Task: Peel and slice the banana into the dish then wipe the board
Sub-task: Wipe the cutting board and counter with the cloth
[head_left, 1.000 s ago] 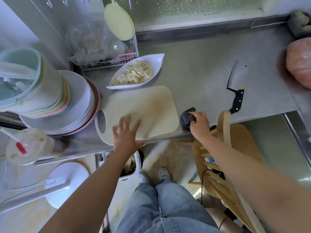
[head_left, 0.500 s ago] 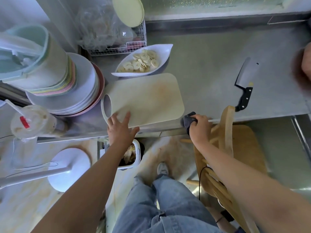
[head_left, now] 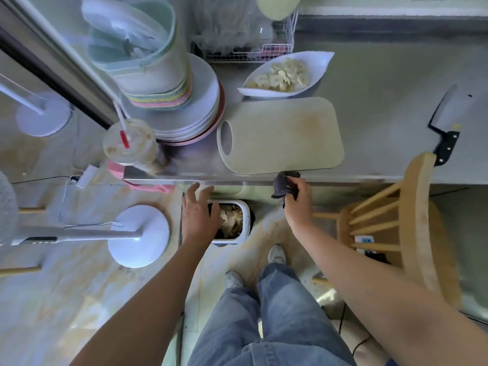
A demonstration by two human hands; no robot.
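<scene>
A: While the right hand [head_left: 298, 200] grips a dark cloth [head_left: 280, 186] at the table [head_left: 383, 88] edge, where are the banana slices [head_left: 282, 76]?
B: In the white dish [head_left: 320, 66] beside the cutting board [head_left: 280, 136]. Left hand [head_left: 198, 211], fingers spread, hovers above a bin [head_left: 247, 220] of food scraps [head_left: 231, 220].

Light: your counter [head_left: 390, 75] was bright and evenly lit, with daylight from the far side.
Glare: a pale sheen washed the steel (strongest beyond the dish [head_left: 320, 59]).
Shadows: soft, thin under the board [head_left: 285, 138].
Blur: the cloth [head_left: 283, 186] in your right hand [head_left: 299, 200] smeared slightly.
Edges: your wide lens bowed the counter's front edge and stretched the corners.
</scene>
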